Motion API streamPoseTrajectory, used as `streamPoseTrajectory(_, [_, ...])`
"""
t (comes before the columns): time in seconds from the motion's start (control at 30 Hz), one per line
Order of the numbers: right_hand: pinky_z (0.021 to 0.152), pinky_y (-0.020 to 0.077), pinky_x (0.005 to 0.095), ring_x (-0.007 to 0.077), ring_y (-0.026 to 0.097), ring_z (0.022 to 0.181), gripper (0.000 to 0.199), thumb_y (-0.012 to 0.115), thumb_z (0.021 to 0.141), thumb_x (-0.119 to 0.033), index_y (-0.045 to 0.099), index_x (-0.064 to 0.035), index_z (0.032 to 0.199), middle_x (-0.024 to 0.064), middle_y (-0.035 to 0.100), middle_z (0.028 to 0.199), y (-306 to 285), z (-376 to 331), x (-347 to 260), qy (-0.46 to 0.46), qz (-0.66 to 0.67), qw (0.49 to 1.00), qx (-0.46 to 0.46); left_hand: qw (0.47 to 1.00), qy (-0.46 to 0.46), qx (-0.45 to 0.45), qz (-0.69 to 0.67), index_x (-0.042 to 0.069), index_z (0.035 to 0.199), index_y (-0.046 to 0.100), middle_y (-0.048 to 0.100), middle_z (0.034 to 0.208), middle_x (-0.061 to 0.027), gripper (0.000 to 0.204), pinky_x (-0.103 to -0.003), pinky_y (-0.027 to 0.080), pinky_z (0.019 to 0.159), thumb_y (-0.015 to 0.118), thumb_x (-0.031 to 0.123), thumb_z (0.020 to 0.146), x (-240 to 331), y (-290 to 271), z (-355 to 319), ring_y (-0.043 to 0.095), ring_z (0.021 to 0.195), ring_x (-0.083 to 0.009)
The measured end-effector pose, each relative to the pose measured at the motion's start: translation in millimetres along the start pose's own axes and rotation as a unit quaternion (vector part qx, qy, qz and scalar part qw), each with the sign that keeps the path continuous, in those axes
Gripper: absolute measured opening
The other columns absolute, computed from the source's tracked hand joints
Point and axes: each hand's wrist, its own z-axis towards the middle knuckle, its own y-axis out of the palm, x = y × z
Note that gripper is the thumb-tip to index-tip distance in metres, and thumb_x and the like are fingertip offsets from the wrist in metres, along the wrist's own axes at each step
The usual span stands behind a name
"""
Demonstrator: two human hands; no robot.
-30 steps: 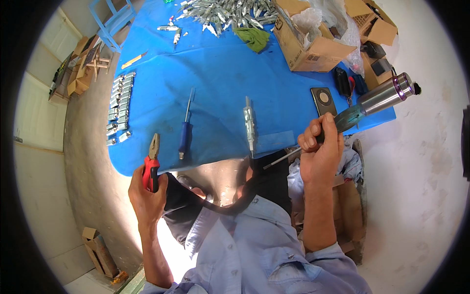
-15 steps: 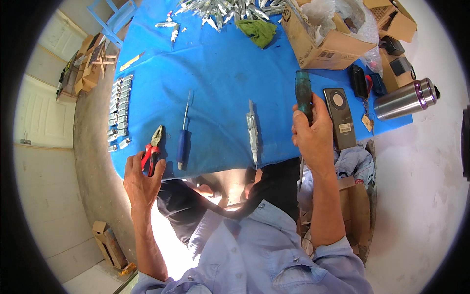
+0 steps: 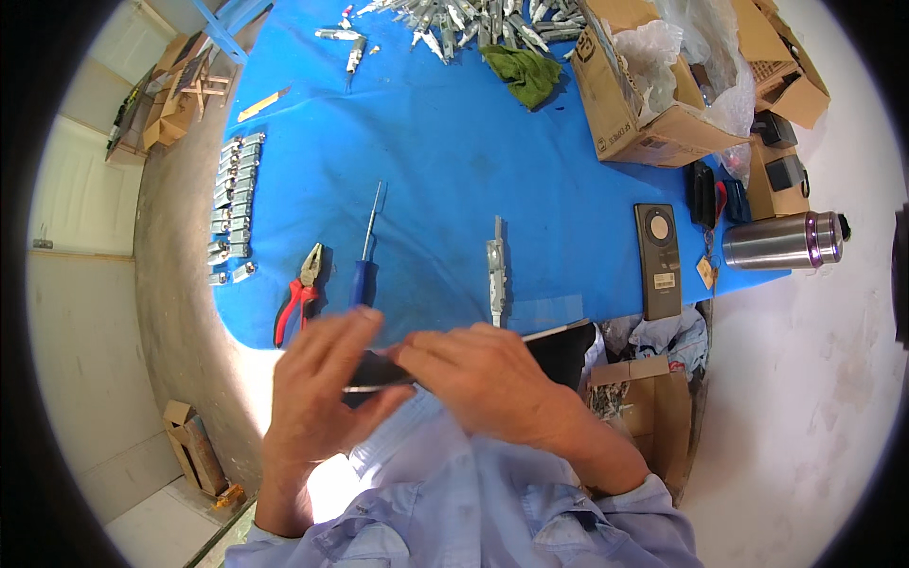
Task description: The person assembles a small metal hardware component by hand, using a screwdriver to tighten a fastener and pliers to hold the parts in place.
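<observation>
My left hand is raised over my lap, blurred, its fingers stretched and its thumb apart. Beside it, my right hand is curled with its back up. From behind the right hand a thin rod sticks out to the right, in line with the shaft of the screwdriver it held; the green handle is hidden. A dark patch shows between the hands, too blurred to make out. Just beyond the hands lie red-handled pliers, a blue-handled screwdriver and a narrow silver metal part.
Silver metal pieces stand in rows at the table's left edge, near a yellow cutter knife. More parts and a green cloth lie at the back. Rightward are a carton, a phone and a steel flask.
My right hand has swung down and left from beside the phone, turning the screwdriver sideways. My left hand has left the pliers and moved right, close to it.
</observation>
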Motion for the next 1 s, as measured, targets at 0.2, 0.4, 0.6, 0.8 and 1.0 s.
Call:
streamPoseTrajectory(0.2, [0.088,0.0488,0.0392,0.0240,0.067,0.094,0.030,0.068,0.081,-0.009,0.066,-0.0058,0.111,0.0087,0.069,0.110,19,-17,-8,-0.071,-0.069,0.992,0.077,0.982,-0.129,-0.073,-0.119,0.002,0.131,0.063,0.074,0.100,-0.0169,0.056,-0.037,0.059,0.070,0.084,0.016,0.081,9,30,-43,0.074,0.081,-0.0335])
streamPoseTrajectory(0.4, [0.077,0.0544,0.0411,0.0294,0.068,0.089,0.042,0.083,0.078,-0.023,0.066,-0.0054,0.113,0.0106,0.067,0.112,27,-48,22,0.120,-0.127,0.932,0.319,0.967,-0.205,0.057,-0.140,0.000,0.114,0.067,0.074,0.091,-0.0118,0.034,-0.030,0.055,0.072,0.075,0.009,0.083,-5,18,-84,0.072,0.079,-0.0187])
streamPoseTrajectory(0.6, [0.071,0.0548,0.0444,0.0335,0.068,0.087,0.043,0.077,0.086,-0.031,0.065,-0.0061,0.119,0.0120,0.065,0.106,32,-27,45,0.282,-0.229,0.893,0.265,0.965,-0.173,0.133,-0.147,0.001,0.121,0.064,0.072,0.092,-0.0132,0.036,-0.029,0.053,0.069,0.074,0.003,0.086,0,57,-81,0.070,0.076,-0.0187])
streamPoseTrajectory(0.8, [0.067,0.0530,0.0448,0.0323,0.068,0.078,0.029,0.072,0.088,-0.024,0.068,-0.0068,0.111,0.0099,0.066,0.095,39,-30,57,0.282,-0.211,0.904,0.245,0.974,-0.147,0.095,-0.145,0.001,0.125,0.065,0.074,0.097,-0.0163,0.041,-0.031,0.055,0.071,0.074,0.000,0.084,-3,63,-89,0.074,0.081,-0.0255])
streamPoseTrajectory(1.0, [0.064,0.0531,0.0433,0.0314,0.068,0.075,0.022,0.071,0.088,-0.021,0.067,-0.0065,0.104,0.0093,0.066,0.092,43,-35,32,0.321,-0.143,0.902,0.250,0.965,-0.157,0.093,-0.190,0.000,0.121,0.065,0.073,0.094,-0.0157,0.038,-0.034,0.054,0.066,0.073,0.001,0.084,-1,58,-91,0.072,0.074,-0.0291])
